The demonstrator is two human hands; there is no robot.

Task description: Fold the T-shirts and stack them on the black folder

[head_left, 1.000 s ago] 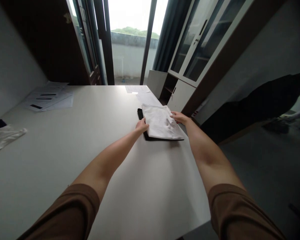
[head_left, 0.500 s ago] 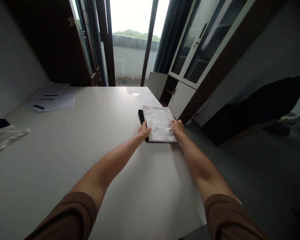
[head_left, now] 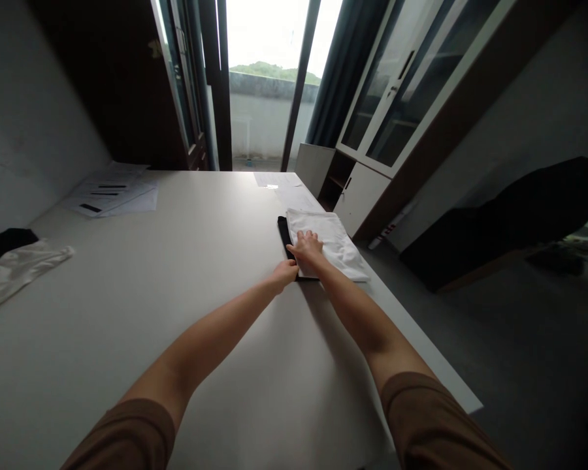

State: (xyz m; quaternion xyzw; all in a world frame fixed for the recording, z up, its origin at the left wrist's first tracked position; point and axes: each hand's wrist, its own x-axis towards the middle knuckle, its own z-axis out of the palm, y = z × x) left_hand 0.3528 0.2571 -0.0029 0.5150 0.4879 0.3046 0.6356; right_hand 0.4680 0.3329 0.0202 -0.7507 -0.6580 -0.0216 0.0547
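Note:
A folded white cloth (head_left: 340,245) lies on top of a folded black cloth (head_left: 283,228) at the table's right edge; only a strip of the black one shows along the left and near sides. My left hand (head_left: 287,271) is closed at the near left corner of the stack, gripping the black cloth's edge, its fingertips partly hidden. Just beyond it, my right hand (head_left: 308,248) lies palm down on the left part of the white cloth with its fingers spread. Creases run across the white cloth's right side.
Printed papers (head_left: 115,189) lie at the far left of the white table (head_left: 215,248), and more sheets (head_left: 279,183) at its far end. Crumpled white cloth (head_left: 24,264) and black cloth (head_left: 7,241) sit at the left. A cabinet (head_left: 367,189) stands beyond the right edge.
My right hand has left the white cloth's right edge and moved left onto its top. My left hand has slid nearer along the stack's left side. The view has shifted slightly.

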